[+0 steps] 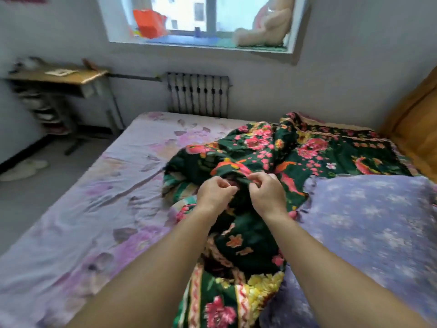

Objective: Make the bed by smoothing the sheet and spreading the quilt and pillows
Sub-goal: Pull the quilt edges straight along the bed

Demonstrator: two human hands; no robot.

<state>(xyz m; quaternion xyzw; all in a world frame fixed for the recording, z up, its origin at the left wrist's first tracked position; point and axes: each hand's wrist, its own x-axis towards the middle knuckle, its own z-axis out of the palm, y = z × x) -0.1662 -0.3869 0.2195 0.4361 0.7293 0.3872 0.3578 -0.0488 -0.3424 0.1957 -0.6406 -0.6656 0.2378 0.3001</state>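
Both hands pinch 1 fold of the quilt (272, 162), the left hand (214, 194) and right hand (268, 195) close together, fingers curled tight on the cloth. The quilt lies bunched from the bed's near edge toward its far right corner, on the wrinkled sheet (99, 197), with the pillow (369, 223) touching it at the right edge. With so narrow a grip, a pull likely lifts only a ridge; the heap could twist, drag the sheet into new creases, or shove the pillow aside.
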